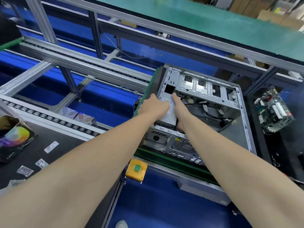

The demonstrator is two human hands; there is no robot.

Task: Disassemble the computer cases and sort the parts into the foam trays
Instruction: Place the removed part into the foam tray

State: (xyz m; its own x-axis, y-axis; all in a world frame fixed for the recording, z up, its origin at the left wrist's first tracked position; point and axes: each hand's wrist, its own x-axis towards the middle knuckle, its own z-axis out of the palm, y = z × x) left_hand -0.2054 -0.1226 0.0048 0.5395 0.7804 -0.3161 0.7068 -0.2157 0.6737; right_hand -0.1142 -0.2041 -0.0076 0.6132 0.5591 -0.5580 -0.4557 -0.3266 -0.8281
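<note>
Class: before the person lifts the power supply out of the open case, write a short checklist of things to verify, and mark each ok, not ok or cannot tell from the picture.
1. Both hands on the power supply: ok; left hand on its outer side, right hand on its inner side.
2. Case open on top: ok.
3. Mounting screws removed: cannot tell.
4. Cables clear of the lift: not ok; loose black leads lie in the case beside it.
5. Motherboard already out: ok; it lies right of the case.

I see an aluminium frame [92, 63] with roller tracks [54, 119] over blue floor [161, 209]. A green shelf [213, 25] runs above, cardboard boxes [279, 18] behind it.
</note>
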